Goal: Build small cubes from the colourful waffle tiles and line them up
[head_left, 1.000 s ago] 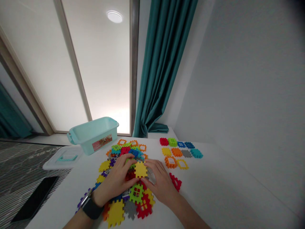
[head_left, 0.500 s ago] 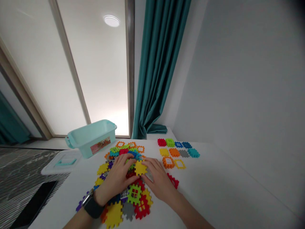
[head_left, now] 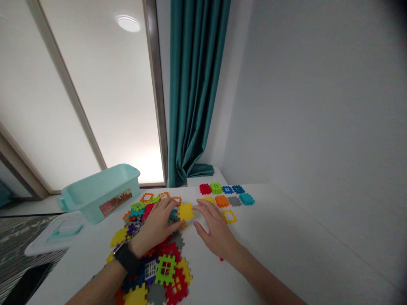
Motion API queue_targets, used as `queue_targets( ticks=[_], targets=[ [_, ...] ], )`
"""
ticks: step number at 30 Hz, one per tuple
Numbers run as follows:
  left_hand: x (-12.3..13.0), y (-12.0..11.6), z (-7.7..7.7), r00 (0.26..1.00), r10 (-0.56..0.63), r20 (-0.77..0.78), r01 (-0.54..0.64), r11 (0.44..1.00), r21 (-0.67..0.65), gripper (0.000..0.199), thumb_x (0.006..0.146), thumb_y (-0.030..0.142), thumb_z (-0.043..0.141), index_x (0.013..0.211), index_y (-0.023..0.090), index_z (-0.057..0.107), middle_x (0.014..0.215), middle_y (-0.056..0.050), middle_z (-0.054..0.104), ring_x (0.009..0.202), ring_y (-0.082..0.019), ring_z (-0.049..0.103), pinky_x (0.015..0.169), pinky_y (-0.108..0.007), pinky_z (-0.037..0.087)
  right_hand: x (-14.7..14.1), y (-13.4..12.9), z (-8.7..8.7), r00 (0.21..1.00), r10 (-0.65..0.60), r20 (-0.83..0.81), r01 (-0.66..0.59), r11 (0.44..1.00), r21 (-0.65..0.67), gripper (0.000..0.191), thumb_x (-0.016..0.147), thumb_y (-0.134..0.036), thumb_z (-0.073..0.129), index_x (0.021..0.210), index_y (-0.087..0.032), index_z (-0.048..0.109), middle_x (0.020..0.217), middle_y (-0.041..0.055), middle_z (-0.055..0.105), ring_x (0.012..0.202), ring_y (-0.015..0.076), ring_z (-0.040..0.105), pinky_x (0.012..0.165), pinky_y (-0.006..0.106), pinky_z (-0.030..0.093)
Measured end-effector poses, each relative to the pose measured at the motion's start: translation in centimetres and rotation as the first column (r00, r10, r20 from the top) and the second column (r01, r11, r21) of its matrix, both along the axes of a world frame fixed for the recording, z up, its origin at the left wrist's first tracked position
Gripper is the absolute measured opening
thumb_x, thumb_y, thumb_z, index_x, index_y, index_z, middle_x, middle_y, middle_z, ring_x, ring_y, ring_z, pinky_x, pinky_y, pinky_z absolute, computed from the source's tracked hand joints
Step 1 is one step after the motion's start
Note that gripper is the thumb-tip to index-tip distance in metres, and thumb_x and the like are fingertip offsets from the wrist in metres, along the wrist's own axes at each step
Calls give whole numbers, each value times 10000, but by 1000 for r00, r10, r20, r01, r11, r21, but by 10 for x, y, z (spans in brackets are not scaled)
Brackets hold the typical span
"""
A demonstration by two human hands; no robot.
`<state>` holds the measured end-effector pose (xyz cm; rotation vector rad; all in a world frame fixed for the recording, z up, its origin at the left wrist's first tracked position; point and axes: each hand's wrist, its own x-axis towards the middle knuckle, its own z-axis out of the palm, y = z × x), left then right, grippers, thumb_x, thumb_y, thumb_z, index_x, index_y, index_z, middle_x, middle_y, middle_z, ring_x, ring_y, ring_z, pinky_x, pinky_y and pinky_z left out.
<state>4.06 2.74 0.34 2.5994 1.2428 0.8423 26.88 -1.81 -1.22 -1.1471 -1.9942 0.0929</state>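
Note:
My left hand [head_left: 157, 226], with a dark watch on the wrist, reaches over a heap of interlocking plastic tiles. Its thumb and fingers pinch the left side of a solid yellow square tile [head_left: 186, 212] with notched edges. To the right, my right hand [head_left: 218, 228] hovers over the white table with thumb and fingers apart. Its index fingertip is close to the yellow tile; whether they touch I cannot tell. In the heap lie a lime green window tile [head_left: 165, 270], a red window tile [head_left: 177, 289] and a grey tile [head_left: 157, 294]. My left hand hides part of the heap.
Beyond my right hand, sorted tiles stand in rows, among them an orange one [head_left: 221, 201] and a turquoise one [head_left: 247, 199]. A mint plastic bin [head_left: 101, 192] is at the back left, its clear lid [head_left: 54, 235] beside it. A black flat object [head_left: 27, 284] lies lower left.
My view has turned to the right. My right hand has spread its fingers and drawn away from the yellow tile, which stays at my left fingertips.

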Motion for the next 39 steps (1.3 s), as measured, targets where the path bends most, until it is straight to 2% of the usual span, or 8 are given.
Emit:
queue_targets(
  ticks=[5,8,12,15,20,25,39],
  targets=[
    [32,40,-4,999,-39,5,39,990,-136,358,853,350,721,1164,227,593,1212,-90,617,1113,-287,619,989,-437,486,47,8,-1,996,-71,-54,75,995,68,341,947,-209,516,1281,-252,567,1350,121,567,1302,284,528,1115,538,442],
    [52,65,-11,998,-68,2,68,983,-168,352,862,377,705,1156,214,601,1217,-96,619,1116,-281,627,979,-419,497,69,9,-3,985,-137,-100,148,982,113,312,961,-218,499,1265,-245,565,1302,127,582,1261,285,550,1093,537,456],
    [73,89,-20,995,-102,0,100,973,-207,355,876,397,686,1170,215,604,1196,-87,635,1107,-260,638,980,-389,503,81,6,-7,964,-208,-163,229,966,118,283,973,-228,496,1250,-240,553,1248,124,594,1209,281,572,1058,532,479],
    [84,98,-26,993,-115,-18,108,965,-237,349,867,392,698,1158,217,617,1188,-91,648,1116,-255,636,1002,-376,491,82,4,-8,961,-218,-170,238,965,110,301,971,-226,501,1269,-244,540,1259,122,587,1214,281,567,1061,526,474],
    [97,103,-32,993,-85,-77,61,959,-276,391,854,412,696,1181,212,618,1250,-111,636,1160,-291,617,1016,-423,471,86,4,-7,963,-218,-159,236,966,107,308,968,-210,483,1268,-250,538,1250,119,587,1212,279,562,1069,529,465],
    [104,98,-32,988,-52,-146,7,956,-293,413,853,442,685,1186,210,615,1303,-126,611,1203,-337,592,1028,-495,439,92,5,-6,958,-232,-167,249,964,89,314,962,-209,480,1267,-249,540,1239,117,587,1197,280,567,1057,534,473],
    [109,94,-28,971,-39,-234,-32,956,-292,448,854,499,686,1203,229,608,1308,-115,615,1261,-347,541,1050,-508,415,90,3,-4,956,-237,-172,255,963,90,304,965,-229,481,1259,-252,556,1235,120,595,1196,288,572,1041,533,489]
  ],
)
